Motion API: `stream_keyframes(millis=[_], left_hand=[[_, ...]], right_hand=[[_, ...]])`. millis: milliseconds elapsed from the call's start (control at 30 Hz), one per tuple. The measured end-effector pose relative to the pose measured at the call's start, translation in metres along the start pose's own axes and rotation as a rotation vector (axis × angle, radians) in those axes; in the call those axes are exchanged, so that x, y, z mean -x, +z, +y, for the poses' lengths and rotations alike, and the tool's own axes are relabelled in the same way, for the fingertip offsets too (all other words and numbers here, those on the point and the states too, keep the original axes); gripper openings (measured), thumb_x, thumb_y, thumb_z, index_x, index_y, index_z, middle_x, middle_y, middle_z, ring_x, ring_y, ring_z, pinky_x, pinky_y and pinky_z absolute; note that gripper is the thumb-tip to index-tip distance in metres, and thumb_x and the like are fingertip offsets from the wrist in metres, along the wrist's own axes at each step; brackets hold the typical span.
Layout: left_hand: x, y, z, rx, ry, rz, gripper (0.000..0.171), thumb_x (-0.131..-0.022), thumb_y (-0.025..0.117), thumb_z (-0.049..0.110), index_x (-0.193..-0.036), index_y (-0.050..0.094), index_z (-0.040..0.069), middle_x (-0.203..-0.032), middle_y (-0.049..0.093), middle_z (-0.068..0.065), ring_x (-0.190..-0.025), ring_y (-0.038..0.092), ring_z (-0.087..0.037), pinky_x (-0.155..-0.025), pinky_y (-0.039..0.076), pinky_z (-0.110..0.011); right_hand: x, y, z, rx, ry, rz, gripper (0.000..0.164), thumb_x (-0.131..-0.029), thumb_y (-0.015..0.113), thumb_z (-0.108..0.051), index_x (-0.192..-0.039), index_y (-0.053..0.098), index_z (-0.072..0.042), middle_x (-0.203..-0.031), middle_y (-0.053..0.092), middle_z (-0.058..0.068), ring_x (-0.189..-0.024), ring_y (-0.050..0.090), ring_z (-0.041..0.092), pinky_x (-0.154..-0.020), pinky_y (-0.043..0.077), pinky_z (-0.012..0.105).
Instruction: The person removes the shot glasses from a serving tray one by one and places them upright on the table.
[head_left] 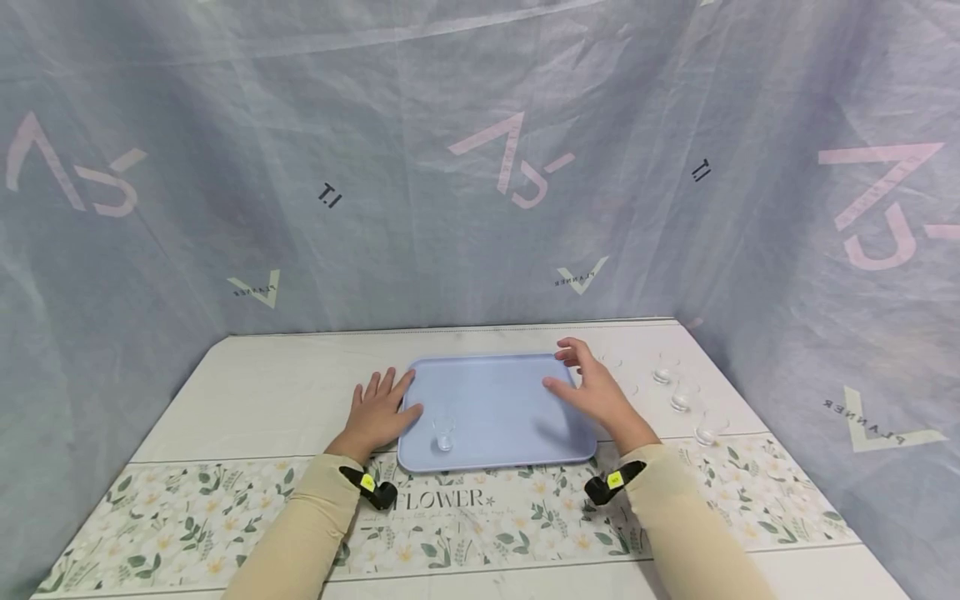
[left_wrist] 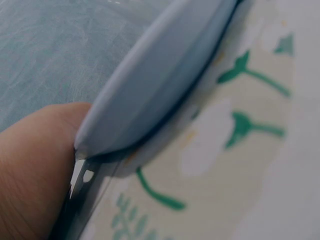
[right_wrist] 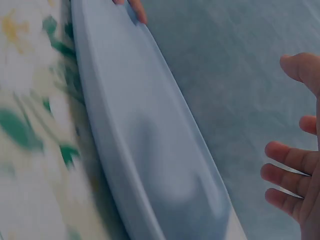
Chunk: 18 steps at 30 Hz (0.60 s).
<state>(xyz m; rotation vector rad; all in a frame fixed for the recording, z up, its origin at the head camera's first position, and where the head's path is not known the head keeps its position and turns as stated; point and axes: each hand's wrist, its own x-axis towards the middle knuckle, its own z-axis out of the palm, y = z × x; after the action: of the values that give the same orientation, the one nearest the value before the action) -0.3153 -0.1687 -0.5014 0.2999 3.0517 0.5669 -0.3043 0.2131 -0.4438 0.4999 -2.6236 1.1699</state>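
Observation:
A light blue rectangular tray (head_left: 498, 404) lies flat on the table. On its front left part stands a small clear glass (head_left: 444, 437). My left hand (head_left: 377, 414) rests at the tray's left edge with fingers spread, and in the left wrist view its thumb (left_wrist: 45, 150) meets the tray rim. Over the right end of the tray hovers my right hand (head_left: 597, 392), its fingers loosely bent and holding nothing. The right wrist view shows these fingers (right_wrist: 292, 156) apart from the tray surface.
Several small clear glasses stand right of the tray, among them one at the back (head_left: 662, 375), one in the middle (head_left: 682, 398) and one in front (head_left: 707, 431). A flower-printed band (head_left: 480, 521) crosses the table's front. Grey-blue cloth (head_left: 420, 208) hangs behind and on both sides.

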Motion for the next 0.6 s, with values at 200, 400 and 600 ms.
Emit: stream_keyframes(millis=[200,400,600], left_hand=[[0.0,0.0,0.0,0.007,0.005,0.001,0.076,-0.1,0.047,0.053,-0.163,0.022,0.019,-0.168,0.011,-0.019,-0.154,0.003,-0.044,-0.119,-0.002,-0.064],[0.0,0.001,0.001,0.011,0.005,0.007,0.076,-0.099,0.047,0.053,-0.162,0.025,0.017,-0.167,0.013,-0.021,-0.153,0.004,-0.045,-0.119,-0.002,-0.064],[0.001,-0.002,0.002,0.006,0.002,0.01,0.075,-0.1,0.047,0.052,-0.163,0.024,0.018,-0.167,0.013,-0.02,-0.153,0.004,-0.045,-0.119,-0.001,-0.065]], right_hand=[[-0.006,0.021,-0.012,-0.092,-0.053,-0.052,0.072,-0.09,0.076,-0.026,-0.146,0.037,-0.006,-0.135,0.058,0.025,-0.125,0.054,0.042,-0.105,0.041,0.058],[-0.008,0.041,-0.02,-0.132,-0.065,-0.095,0.073,-0.09,0.076,-0.026,-0.147,0.036,-0.005,-0.134,0.059,0.023,-0.124,0.055,0.04,-0.106,0.041,0.057],[-0.007,0.059,-0.033,-0.114,-0.055,-0.164,0.073,-0.091,0.074,-0.034,-0.149,0.036,-0.012,-0.136,0.061,0.014,-0.128,0.054,0.035,-0.106,0.041,0.058]])
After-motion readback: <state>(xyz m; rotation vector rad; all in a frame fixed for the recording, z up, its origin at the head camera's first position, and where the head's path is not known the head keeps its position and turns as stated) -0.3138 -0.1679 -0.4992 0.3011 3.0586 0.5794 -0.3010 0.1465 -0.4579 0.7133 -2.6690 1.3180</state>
